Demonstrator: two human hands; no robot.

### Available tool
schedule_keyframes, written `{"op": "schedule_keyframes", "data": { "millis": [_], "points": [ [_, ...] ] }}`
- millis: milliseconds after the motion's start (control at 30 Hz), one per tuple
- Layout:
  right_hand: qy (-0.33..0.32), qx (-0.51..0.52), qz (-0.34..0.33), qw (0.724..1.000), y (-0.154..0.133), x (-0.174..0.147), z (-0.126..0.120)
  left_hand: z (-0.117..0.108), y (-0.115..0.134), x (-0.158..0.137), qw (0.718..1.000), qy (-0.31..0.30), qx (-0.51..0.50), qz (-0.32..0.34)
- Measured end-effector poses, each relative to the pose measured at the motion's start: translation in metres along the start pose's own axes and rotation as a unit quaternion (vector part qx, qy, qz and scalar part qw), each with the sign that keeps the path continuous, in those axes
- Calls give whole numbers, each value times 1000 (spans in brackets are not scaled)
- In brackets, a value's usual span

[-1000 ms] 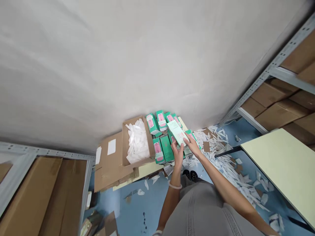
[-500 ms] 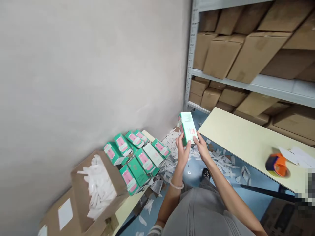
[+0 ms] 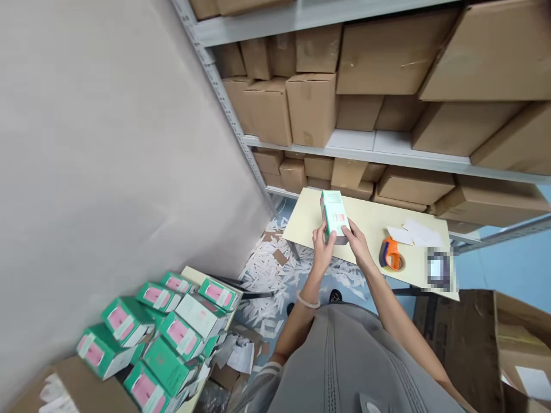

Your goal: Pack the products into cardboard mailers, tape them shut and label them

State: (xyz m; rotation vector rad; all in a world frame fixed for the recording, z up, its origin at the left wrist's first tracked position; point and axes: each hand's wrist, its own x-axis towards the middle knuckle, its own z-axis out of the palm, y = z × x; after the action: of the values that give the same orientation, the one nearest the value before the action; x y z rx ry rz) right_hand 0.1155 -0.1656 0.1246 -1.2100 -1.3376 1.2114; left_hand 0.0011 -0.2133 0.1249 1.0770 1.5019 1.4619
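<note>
A small white and green carton (image 3: pixel 334 211) is held upright in front of me by both hands, above the near edge of a pale yellow table (image 3: pixel 298 220). My left hand (image 3: pixel 322 246) grips its lower left side, thumb on the front face. On the lower right my right hand (image 3: pixel 355 241) holds it, its thumb also against the front. To the right on the table lie an orange tape dispenser (image 3: pixel 391 254) and white sheets of paper (image 3: pixel 417 234). Similar green cartons with pink panels (image 3: pixel 181 334) are piled on another table at lower left.
Shelving (image 3: pixel 357 150) full of brown cardboard boxes (image 3: pixel 311 109) stands behind the table. White paper scraps (image 3: pixel 269 275) litter the blue floor. An open cardboard box (image 3: pixel 92 384) with white strips is at bottom left; a large open box (image 3: pixel 469 344) stands at lower right.
My view has turned right, so the table and shelving now sit nearer the middle. The carton, still in both hands, has come from beside the table to over it.
</note>
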Motion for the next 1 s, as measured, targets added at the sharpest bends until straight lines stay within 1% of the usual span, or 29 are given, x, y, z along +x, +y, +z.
{"op": "schedule_keyframes", "data": {
  "millis": [100,233,300,367,467,600,733,833,1000],
  "points": [
    [7,-9,30,999,15,9,-20,22,-8,19,998,-13,-10,-65],
    [18,-46,47,998,39,22,-35,41,-20,43,981,-66,-25,-183],
    [24,-68,62,995,52,28,-41,49,-26,51,973,-85,-18,-216],
    [26,-81,88,992,65,34,-47,56,-33,59,968,-99,5,-232],
    [28,-92,126,987,82,45,-52,63,-42,70,961,-135,58,-234],
    [23,-134,113,984,95,65,-52,64,-50,92,955,-180,103,-213],
    [-1,-169,136,976,105,91,-48,62,-59,122,955,-181,130,-195],
    [-16,-177,142,974,114,103,-45,62,-67,142,955,-177,165,-171],
    [-9,-193,127,973,123,110,-34,58,-79,157,955,-180,197,-131]
  ]
}}
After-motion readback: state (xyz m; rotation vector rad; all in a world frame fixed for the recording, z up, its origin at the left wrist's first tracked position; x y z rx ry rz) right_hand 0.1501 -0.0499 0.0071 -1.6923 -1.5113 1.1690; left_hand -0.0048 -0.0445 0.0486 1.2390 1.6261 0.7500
